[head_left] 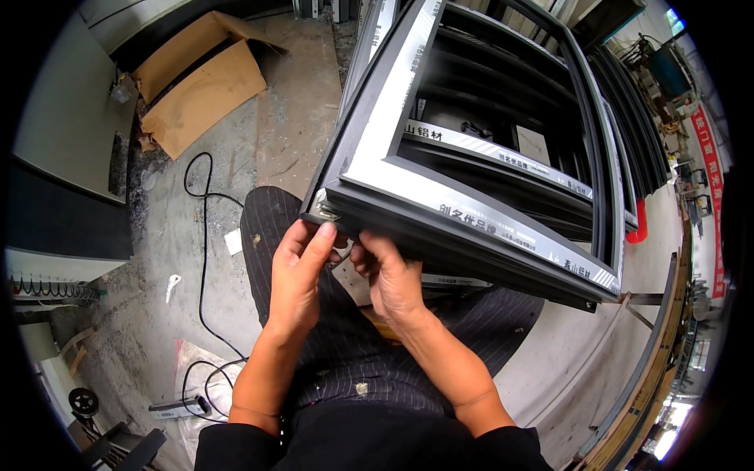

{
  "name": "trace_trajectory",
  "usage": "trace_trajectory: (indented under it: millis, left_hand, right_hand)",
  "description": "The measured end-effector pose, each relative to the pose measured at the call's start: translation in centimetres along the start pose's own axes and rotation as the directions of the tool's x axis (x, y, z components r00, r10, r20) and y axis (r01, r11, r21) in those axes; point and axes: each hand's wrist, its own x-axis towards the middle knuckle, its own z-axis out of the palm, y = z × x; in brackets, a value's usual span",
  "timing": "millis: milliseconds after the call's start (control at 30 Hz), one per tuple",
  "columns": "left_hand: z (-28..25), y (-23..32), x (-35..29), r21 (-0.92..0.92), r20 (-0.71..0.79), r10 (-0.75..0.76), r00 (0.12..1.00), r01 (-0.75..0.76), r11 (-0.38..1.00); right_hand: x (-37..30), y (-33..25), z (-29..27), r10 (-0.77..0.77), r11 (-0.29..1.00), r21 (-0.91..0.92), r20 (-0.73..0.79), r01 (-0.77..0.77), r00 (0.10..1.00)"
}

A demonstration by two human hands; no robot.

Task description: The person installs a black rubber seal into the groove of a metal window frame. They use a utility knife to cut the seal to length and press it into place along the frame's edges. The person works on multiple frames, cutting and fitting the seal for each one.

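A dark grey metal window frame (pixel 369 174), covered in white printed protective film, lies tilted over my lap with its near left corner toward me. At that corner a small silvery metal fitting (pixel 322 209) shows in the end of the profile. My left hand (pixel 301 263) is closed at the corner, thumb pressed just below the fitting and fingers curled beneath. Close on its right, my right hand (pixel 393 276) is curled in a pinch under the frame's near edge. A small, thin metal-looking bit shows between the hands; what the right fingers hold is hidden.
More frames are stacked beneath and behind, with dark profiles (pixel 628 118) at the right. An open cardboard box (pixel 206 94) lies at the upper left. A black cable (pixel 203 275) loops over the floor beside my leg. A wooden-edged rack (pixel 640 377) runs along the right.
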Motion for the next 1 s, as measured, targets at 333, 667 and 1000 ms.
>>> trace_trajectory:
  millis: [333, 667, 1000]
  left_hand:
    - [1.7, -0.6, 1.0, -0.084, -0.035, 0.052, 0.998, -0.055, 0.995]
    - [1.2, -0.1, 0.6, -0.035, 0.062, -0.032, 0.998, 0.034, 0.999]
    - [1.8, -2.1, 1.2, 0.045, -0.03, 0.011, 0.999, -0.009, 0.999]
  right_hand:
    - [0.3, 0.5, 0.8, -0.009, 1.0, 0.029, -0.005, 0.009, 1.0]
    - [-0.3, 0.5, -2.8, 0.085, 0.981, 0.163, 0.108, -0.102, 0.991]
    - [-4.0, -3.1, -11.2, -0.24, 0.971, -0.016, -0.114, 0.24, 0.964]
